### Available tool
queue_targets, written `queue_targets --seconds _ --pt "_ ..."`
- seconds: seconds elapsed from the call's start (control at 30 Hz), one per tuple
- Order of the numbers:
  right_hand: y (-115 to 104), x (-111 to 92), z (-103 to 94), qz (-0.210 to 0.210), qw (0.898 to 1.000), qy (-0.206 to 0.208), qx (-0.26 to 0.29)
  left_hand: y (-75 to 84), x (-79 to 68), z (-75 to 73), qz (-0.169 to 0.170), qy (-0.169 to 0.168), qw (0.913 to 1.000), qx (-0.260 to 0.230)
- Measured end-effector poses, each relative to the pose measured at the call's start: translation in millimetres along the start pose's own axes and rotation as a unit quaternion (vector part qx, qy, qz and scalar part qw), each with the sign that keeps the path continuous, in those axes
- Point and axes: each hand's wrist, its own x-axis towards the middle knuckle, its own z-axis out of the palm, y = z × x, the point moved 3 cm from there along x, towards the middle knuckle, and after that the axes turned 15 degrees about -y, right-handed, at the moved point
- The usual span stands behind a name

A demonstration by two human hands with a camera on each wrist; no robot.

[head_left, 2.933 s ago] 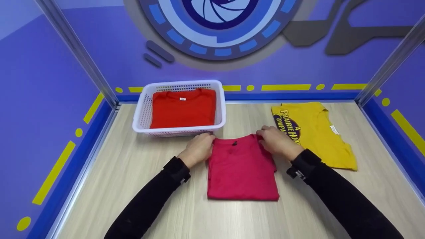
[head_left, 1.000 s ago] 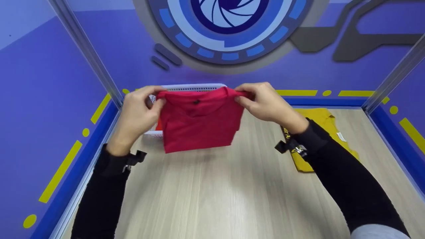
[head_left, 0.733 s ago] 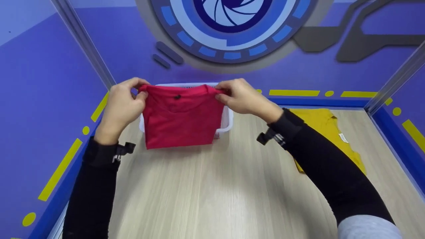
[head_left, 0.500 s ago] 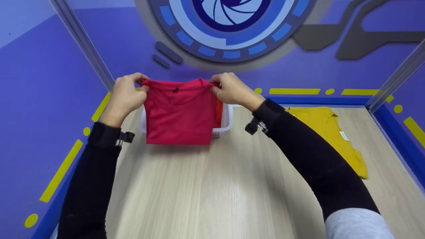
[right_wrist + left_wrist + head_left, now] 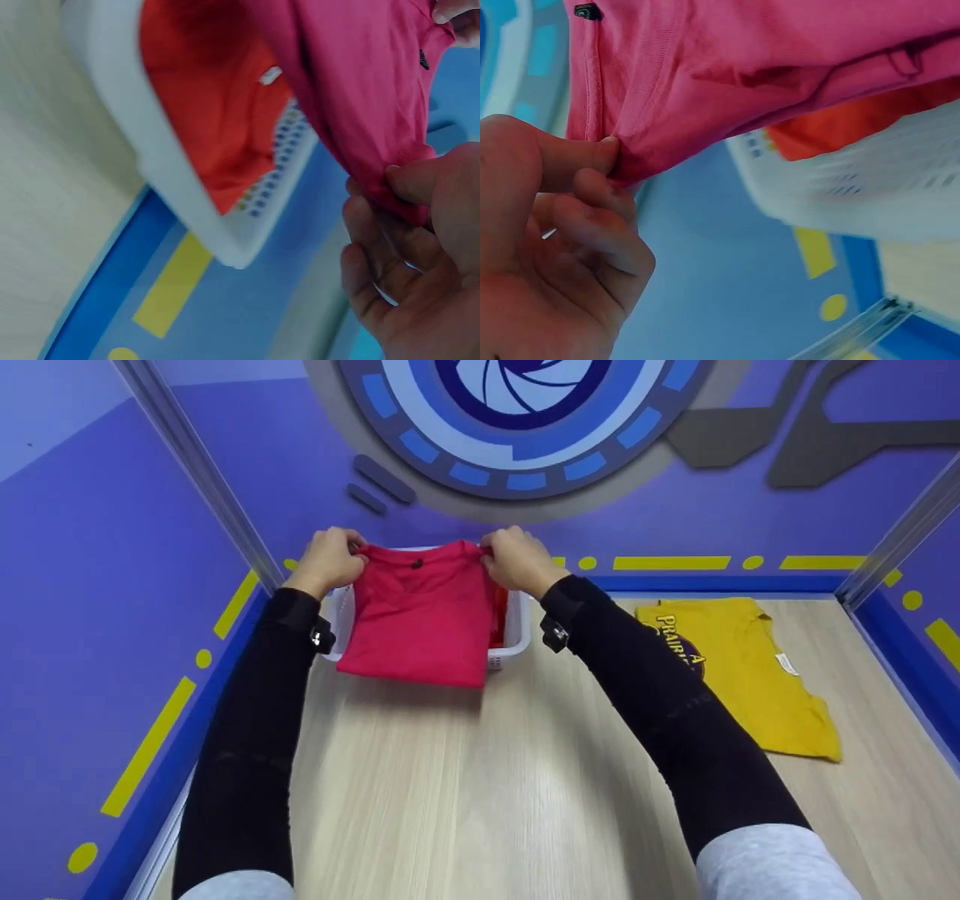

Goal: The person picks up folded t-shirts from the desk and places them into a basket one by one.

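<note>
A folded crimson T-shirt (image 5: 420, 622) hangs by its shoulders over the white basket (image 5: 519, 641), its lower edge reaching past the basket's front rim in the head view. My left hand (image 5: 330, 559) pinches one shoulder between thumb and fingers, as the left wrist view shows close up at the collar. At the other shoulder my right hand (image 5: 517, 556) pinches the cloth the same way. Beneath it, a folded orange-red T-shirt (image 5: 217, 97) with a white tag lies inside the basket; the crimson shirt hides most of it in the head view.
A folded yellow T-shirt (image 5: 765, 682) with dark lettering lies at the right of the wooden table (image 5: 465, 795), partly behind the right sleeve. Blue printed walls (image 5: 450, 532) stand close behind the basket and on both sides.
Both hands gripped the crimson shirt on the table, lifted it and carried it left and back over the basket. Lately the left hand has shifted slightly right and the shirt's lower part tilts forward.
</note>
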Motion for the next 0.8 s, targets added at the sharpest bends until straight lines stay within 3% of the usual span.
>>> queue_targets --seconds 0.2,0.5,0.67,0.8 --pt "4 10 15.2 -0.003 1.0 0.023 -0.008 -12.9 9.6 13.7 -0.011 -0.012 0.9997 -0.019" --pt "15 19 40.1 0.011 1.0 0.02 0.016 -29.3 22.0 34.3 -0.042 -0.045 0.9975 -0.034" --pt "20 24 43.2 0.011 0.999 0.031 0.001 -30.1 27.1 35.5 -0.056 -0.063 0.996 -0.028" --pt "23 29 42.4 0.024 0.999 0.037 -0.007 -26.2 31.6 30.3 -0.056 -0.058 0.9964 -0.025"
